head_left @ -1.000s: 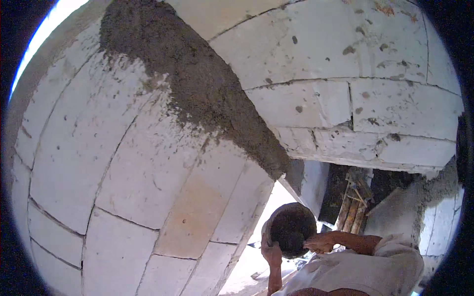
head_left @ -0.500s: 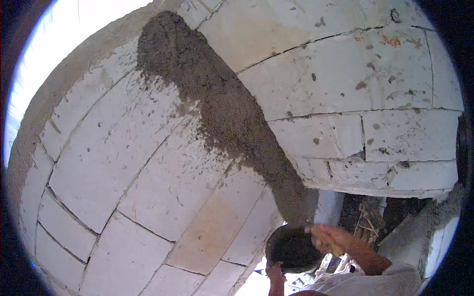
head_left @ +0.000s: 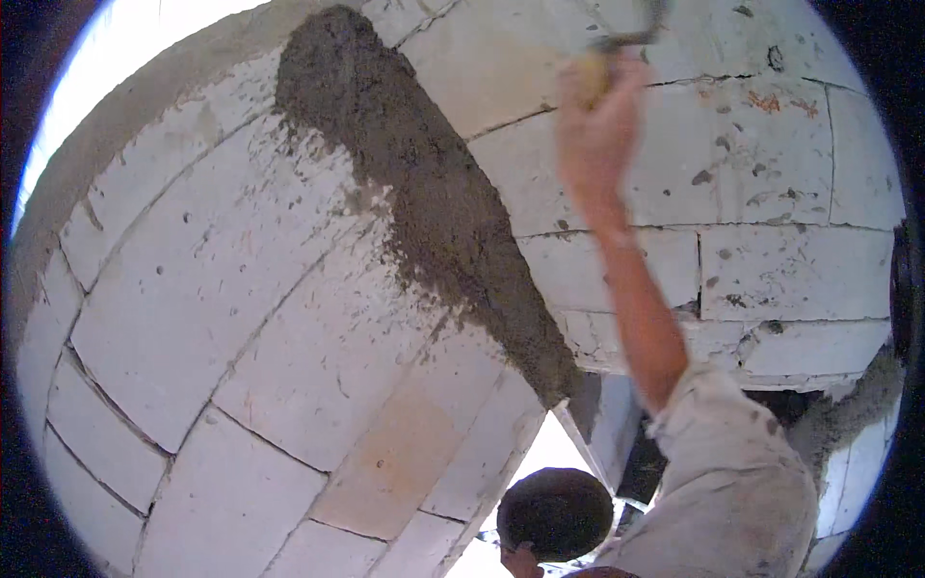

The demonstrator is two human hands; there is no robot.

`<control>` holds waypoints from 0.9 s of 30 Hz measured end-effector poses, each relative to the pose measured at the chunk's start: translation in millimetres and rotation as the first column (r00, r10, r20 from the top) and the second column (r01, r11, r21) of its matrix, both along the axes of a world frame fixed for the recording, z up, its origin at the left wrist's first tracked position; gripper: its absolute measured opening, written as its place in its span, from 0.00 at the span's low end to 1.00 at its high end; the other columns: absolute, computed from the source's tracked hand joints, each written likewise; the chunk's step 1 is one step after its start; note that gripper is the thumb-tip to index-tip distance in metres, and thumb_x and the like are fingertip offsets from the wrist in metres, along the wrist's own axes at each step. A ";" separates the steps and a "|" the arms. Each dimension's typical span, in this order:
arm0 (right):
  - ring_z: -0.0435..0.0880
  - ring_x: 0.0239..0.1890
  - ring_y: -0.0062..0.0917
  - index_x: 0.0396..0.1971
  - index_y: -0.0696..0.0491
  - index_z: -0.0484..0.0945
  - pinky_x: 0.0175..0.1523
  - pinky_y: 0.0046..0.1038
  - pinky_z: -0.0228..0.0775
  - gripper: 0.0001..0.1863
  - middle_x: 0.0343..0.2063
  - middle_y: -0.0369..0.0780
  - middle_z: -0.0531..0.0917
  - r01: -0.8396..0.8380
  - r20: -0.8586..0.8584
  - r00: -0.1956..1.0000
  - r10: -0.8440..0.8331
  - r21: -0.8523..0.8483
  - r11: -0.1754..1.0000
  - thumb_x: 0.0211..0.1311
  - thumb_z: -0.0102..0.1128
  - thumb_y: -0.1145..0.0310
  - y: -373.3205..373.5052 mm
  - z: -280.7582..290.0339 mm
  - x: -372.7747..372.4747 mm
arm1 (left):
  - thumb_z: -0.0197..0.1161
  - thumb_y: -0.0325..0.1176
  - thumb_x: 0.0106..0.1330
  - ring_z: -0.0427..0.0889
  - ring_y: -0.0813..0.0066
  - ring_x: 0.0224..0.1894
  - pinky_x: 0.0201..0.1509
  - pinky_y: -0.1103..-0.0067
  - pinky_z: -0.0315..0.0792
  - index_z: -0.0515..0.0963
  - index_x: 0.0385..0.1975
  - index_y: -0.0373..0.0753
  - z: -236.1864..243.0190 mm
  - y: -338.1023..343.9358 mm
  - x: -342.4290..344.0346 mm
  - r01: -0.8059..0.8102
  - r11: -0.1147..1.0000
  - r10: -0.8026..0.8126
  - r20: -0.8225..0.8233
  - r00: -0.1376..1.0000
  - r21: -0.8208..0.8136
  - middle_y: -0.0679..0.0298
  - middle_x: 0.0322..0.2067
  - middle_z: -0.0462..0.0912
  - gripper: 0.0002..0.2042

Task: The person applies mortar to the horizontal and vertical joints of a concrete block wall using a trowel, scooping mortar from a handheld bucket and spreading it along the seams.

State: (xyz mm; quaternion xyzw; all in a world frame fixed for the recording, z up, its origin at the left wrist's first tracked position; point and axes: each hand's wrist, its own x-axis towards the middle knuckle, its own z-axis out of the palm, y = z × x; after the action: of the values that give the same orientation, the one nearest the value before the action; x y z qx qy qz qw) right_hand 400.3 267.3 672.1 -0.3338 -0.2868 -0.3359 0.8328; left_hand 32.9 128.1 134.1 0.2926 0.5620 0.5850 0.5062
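Observation:
My left hand (head_left: 521, 561), at the lower edge, grips the near rim of a round dark pan (head_left: 556, 516). Its inside is too dark for me to tell how much it holds. High up in front of the right-hand wall, my right hand (head_left: 603, 135) is closed around the yellowish handle of a trowel (head_left: 626, 40). Motion blurs the trowel, and its blade runs toward the upper edge of the picture. A thick band of wet grey-brown mortar (head_left: 434, 202) covers the corner where the two block walls meet.
Pale block walls rise on the left (head_left: 279, 385) and the right (head_left: 771, 164), with mortar splashes on both. A bright gap (head_left: 551, 448) shows beyond the pan. Rough grey mortar (head_left: 848, 419) edges the lower right.
My right hand has swung from beside the pan up in front of the right-hand wall, carrying the trowel. The pan sits slightly lower and further left in view.

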 end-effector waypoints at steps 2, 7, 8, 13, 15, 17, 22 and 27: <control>0.76 0.44 0.45 0.49 0.62 0.66 0.50 0.38 0.68 0.21 0.38 0.55 0.77 0.018 0.175 0.983 0.060 -0.414 0.910 0.60 0.55 0.66 77.1 -22.4 -51.5 | 0.64 0.26 0.48 0.77 0.71 0.36 0.39 0.76 0.74 0.76 0.40 0.35 -0.4 -14.1 -3.1 -0.024 1.000 0.024 -0.034 0.999 0.003 0.60 0.37 0.81 0.17; 0.81 0.26 0.37 0.57 0.54 0.63 0.29 0.33 0.75 0.23 0.42 0.45 0.76 -0.155 0.198 0.045 0.979 -0.967 0.203 0.63 0.51 0.63 -70.9 -105.1 -254.2 | 0.64 0.27 0.49 0.77 0.71 0.36 0.39 0.76 0.74 0.76 0.40 0.35 7.5 -16.5 0.5 -0.090 0.996 0.089 -0.053 0.995 -0.018 0.60 0.37 0.80 0.16; 0.82 0.27 0.37 0.55 0.53 0.63 0.30 0.34 0.75 0.23 0.37 0.45 0.78 -0.473 0.338 0.011 0.941 -0.828 0.302 0.62 0.54 0.62 -100.5 -141.4 -258.2 | 0.64 0.27 0.49 0.77 0.71 0.36 0.40 0.76 0.74 0.76 0.40 0.35 11.7 -20.9 5.1 -0.069 0.997 0.068 -0.071 0.995 -0.015 0.60 0.37 0.80 0.16; 0.83 0.34 0.38 0.51 0.54 0.67 0.39 0.38 0.75 0.21 0.34 0.48 0.80 -0.347 -0.188 0.016 0.982 -0.922 -0.171 0.65 0.53 0.56 -128.5 -205.8 -154.4 | 0.64 0.29 0.49 0.76 0.71 0.36 0.40 0.76 0.74 0.77 0.40 0.34 37.4 -35.8 12.2 -0.124 0.989 0.094 -0.302 0.949 -0.082 0.60 0.37 0.80 0.16; 0.83 0.36 0.37 0.51 0.54 0.68 0.41 0.38 0.75 0.23 0.34 0.48 0.80 -0.243 -0.274 0.246 0.930 -0.946 -0.215 0.66 0.49 0.51 -129.0 -258.2 -112.1 | 0.61 0.35 0.55 0.76 0.71 0.36 0.39 0.76 0.73 0.75 0.44 0.31 7.5 -33.2 -7.1 -0.046 0.999 0.050 -0.341 0.939 0.020 0.60 0.38 0.80 0.19; 0.83 0.35 0.38 0.52 0.54 0.68 0.41 0.39 0.75 0.24 0.35 0.48 0.80 -0.068 -0.129 0.334 0.934 -0.991 -0.112 0.67 0.46 0.50 -133.8 -359.8 -69.1 | 0.62 0.35 0.54 0.76 0.71 0.36 0.38 0.75 0.72 0.74 0.45 0.29 14.6 -14.9 -9.4 0.010 0.997 -0.028 -0.251 0.968 -0.072 0.59 0.38 0.79 0.21; 0.83 0.31 0.34 0.44 0.56 0.68 0.38 0.42 0.75 0.15 0.33 0.46 0.80 0.262 -0.457 0.628 0.630 -0.638 -0.724 0.63 0.49 0.63 -177.2 -433.3 -48.9 | 0.56 0.20 0.53 0.74 0.72 0.43 0.51 0.77 0.67 0.72 0.49 0.31 57.0 5.2 6.7 0.196 0.974 -0.164 -0.238 0.957 0.116 0.60 0.42 0.78 0.20; 0.81 0.21 0.38 0.42 0.62 0.68 0.24 0.39 0.75 0.17 0.22 0.47 0.79 0.354 -0.053 0.674 0.737 -0.853 -0.384 0.58 0.54 0.66 -159.3 -474.6 -84.5 | 0.52 0.17 0.52 0.74 0.66 0.52 0.58 0.76 0.64 0.67 0.56 0.30 66.1 34.9 39.2 0.356 0.919 -0.260 -0.414 0.872 0.172 0.54 0.49 0.75 0.26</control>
State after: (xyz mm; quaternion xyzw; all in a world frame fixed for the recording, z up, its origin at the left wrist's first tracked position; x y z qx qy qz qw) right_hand 315.8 108.0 197.6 -0.6381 -0.7514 0.1514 0.0732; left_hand 72.1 163.0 200.2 0.5471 0.5197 0.4919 0.4343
